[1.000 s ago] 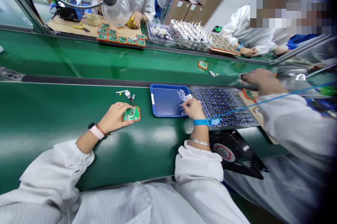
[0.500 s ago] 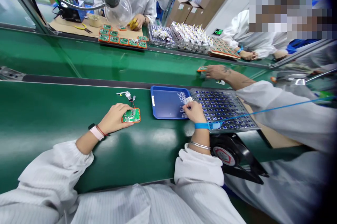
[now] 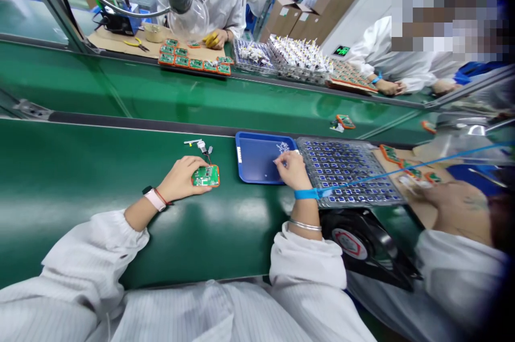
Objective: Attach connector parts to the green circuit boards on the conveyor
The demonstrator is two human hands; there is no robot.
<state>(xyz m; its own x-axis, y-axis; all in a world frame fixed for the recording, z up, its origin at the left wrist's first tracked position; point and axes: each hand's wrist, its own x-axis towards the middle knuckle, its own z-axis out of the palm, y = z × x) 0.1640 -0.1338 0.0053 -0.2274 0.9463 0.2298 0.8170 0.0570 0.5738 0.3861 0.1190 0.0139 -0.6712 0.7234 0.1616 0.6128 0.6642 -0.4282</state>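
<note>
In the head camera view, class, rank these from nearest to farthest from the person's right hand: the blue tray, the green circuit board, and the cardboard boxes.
From the right hand:
1. Blue plastic tray: directly under the fingers, on the near belt.
2. Green circuit board: to the left on the near belt, under the left hand.
3. Cardboard boxes: far ahead, beyond the far belt.

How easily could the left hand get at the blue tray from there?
Probably easily: the left hand rests on a green circuit board, and the blue tray lies just beside it, with only green conveyor belt between them. Nothing appears to block the way.
</note>
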